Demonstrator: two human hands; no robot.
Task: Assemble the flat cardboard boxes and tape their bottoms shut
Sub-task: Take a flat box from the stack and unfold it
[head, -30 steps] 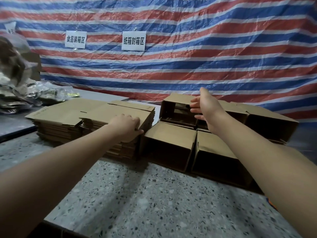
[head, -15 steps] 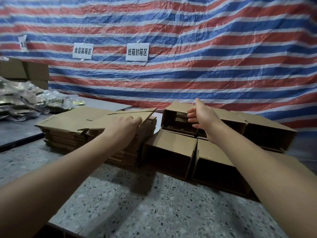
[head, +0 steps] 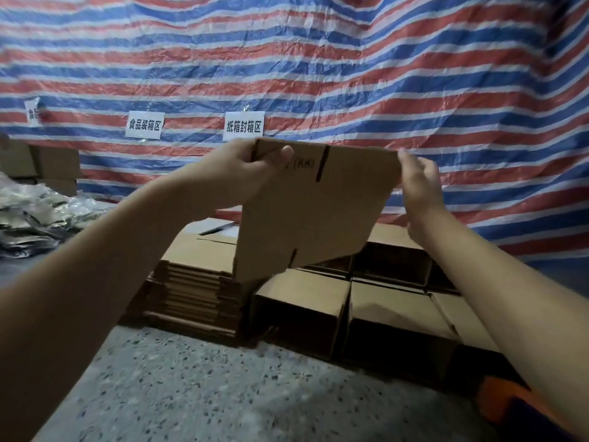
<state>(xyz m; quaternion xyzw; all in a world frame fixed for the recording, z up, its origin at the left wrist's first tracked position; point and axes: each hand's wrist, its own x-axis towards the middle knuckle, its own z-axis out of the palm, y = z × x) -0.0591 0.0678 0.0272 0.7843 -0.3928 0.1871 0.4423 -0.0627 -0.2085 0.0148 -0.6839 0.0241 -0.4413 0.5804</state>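
A flat cardboard box is raised upright in front of me, above the table. My left hand grips its top left corner, thumb on the near face. My right hand is at the box's upper right edge with fairly straight fingers touching it; motion blur hides the exact contact. Below lies a stack of flat boxes. To its right several assembled boxes lie on their sides, open ends towards me.
The speckled table runs towards me. Shiny plastic bags and brown cartons sit at the far left. A striped tarp with white paper labels hangs behind. Something orange shows at the lower right.
My left hand has lifted the top flat box off the stack and stood it up. My right hand has left the assembled boxes and come to the flat box's right edge.
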